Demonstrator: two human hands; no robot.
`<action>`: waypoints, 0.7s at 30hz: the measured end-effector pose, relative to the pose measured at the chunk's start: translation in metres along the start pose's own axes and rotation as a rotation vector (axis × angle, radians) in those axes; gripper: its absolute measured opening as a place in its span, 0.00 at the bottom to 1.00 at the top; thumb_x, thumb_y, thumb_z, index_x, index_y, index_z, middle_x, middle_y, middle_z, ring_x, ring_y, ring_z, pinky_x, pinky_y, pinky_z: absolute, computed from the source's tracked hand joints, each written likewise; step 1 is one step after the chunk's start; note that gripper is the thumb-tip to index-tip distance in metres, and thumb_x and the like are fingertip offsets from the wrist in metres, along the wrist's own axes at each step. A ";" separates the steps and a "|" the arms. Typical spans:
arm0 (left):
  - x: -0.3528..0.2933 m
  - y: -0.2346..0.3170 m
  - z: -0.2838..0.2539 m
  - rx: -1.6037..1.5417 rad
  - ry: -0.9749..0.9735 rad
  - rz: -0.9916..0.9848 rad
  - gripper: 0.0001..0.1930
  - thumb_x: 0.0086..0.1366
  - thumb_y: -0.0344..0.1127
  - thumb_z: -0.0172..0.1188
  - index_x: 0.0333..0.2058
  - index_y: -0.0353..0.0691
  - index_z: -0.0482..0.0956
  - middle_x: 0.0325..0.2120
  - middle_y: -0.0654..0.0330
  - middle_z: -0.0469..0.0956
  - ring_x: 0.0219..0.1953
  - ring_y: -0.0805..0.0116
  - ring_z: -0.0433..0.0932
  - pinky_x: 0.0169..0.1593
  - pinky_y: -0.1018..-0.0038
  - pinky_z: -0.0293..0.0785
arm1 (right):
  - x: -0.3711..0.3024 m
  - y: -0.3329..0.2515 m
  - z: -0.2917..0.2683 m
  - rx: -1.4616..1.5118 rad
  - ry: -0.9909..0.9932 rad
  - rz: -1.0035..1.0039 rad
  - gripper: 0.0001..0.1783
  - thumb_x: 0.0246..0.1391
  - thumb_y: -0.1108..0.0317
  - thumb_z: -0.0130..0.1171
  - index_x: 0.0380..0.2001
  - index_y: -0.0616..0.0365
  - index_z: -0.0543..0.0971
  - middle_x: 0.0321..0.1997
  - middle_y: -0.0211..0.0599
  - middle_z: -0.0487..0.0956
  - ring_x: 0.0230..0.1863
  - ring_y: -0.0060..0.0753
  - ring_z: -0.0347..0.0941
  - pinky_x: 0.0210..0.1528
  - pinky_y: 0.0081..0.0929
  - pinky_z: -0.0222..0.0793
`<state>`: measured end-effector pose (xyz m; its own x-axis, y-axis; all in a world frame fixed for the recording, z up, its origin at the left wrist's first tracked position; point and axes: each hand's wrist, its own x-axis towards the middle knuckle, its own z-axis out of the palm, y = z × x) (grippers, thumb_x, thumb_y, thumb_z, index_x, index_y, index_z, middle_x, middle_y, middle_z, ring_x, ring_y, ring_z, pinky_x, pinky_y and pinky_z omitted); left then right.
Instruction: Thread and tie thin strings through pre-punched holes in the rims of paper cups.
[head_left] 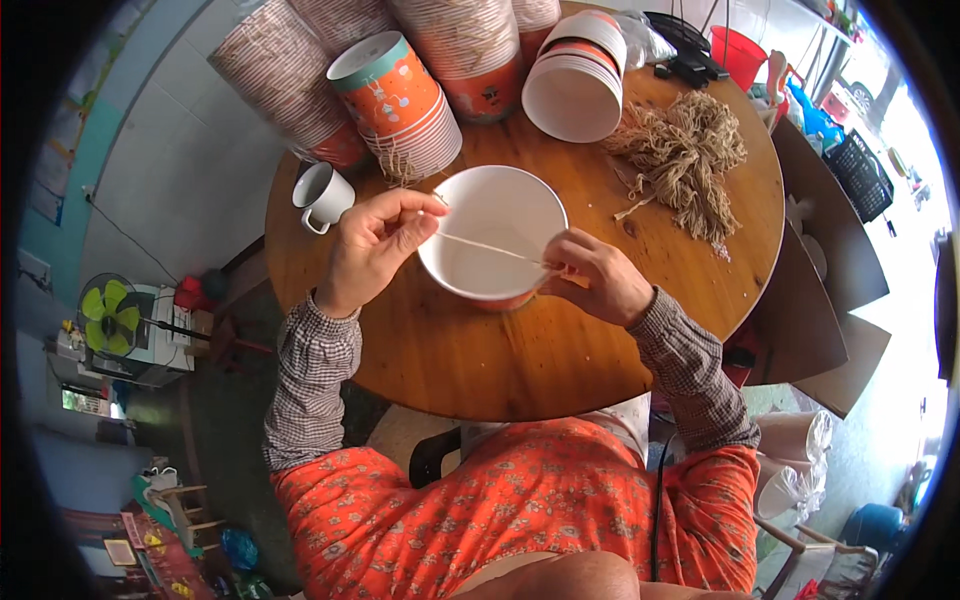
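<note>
A thin pale string runs across the mouth of a round paper bucket, white inside with some orange on its outer wall. My left hand pinches one end between thumb and forefinger at the bucket's left rim. At the right rim my right hand has its fingers closed on the other end, close against the bucket's side. The string looks stretched between the two hands. Whether its ends pass through the bucket wall is hidden by my fingers.
Stacked orange-and-white paper buckets line the table's far side, with white ones lying tilted beside them. A tangled bundle of tan strings lies at the right. Left of the bucket stands a white enamel mug. Cardboard boxes flank the round wooden table.
</note>
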<state>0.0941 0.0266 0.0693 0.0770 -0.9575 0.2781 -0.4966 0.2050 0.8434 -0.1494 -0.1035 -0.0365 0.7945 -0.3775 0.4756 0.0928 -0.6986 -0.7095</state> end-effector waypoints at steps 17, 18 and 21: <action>-0.039 -0.097 0.032 0.475 0.236 0.356 0.13 0.57 0.28 0.61 0.43 0.38 0.80 0.46 0.51 0.75 0.54 0.49 0.72 0.56 0.60 0.70 | 0.056 0.006 0.018 -0.036 0.384 0.025 0.09 0.49 0.74 0.64 0.34 0.60 0.75 0.35 0.38 0.76 0.31 0.35 0.76 0.33 0.27 0.72; -0.039 -0.093 0.032 0.519 0.335 0.451 0.13 0.58 0.29 0.59 0.43 0.38 0.80 0.47 0.51 0.75 0.55 0.48 0.70 0.57 0.59 0.69 | 0.068 0.012 0.017 -0.028 0.447 -0.008 0.08 0.51 0.74 0.63 0.34 0.62 0.75 0.30 0.35 0.75 0.28 0.25 0.73 0.30 0.21 0.69; -0.045 -0.091 0.020 0.551 0.561 0.439 0.13 0.61 0.31 0.55 0.43 0.34 0.80 0.51 0.51 0.72 0.58 0.48 0.67 0.59 0.58 0.67 | 0.124 0.017 0.022 0.453 0.431 0.086 0.06 0.57 0.71 0.59 0.32 0.63 0.75 0.24 0.27 0.74 0.27 0.15 0.69 0.29 0.17 0.67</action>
<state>0.1180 0.0473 -0.0294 0.1215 -0.5467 0.8285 -0.9139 0.2641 0.3083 -0.0368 -0.1489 -0.0010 0.5063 -0.6979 0.5065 0.3589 -0.3636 -0.8597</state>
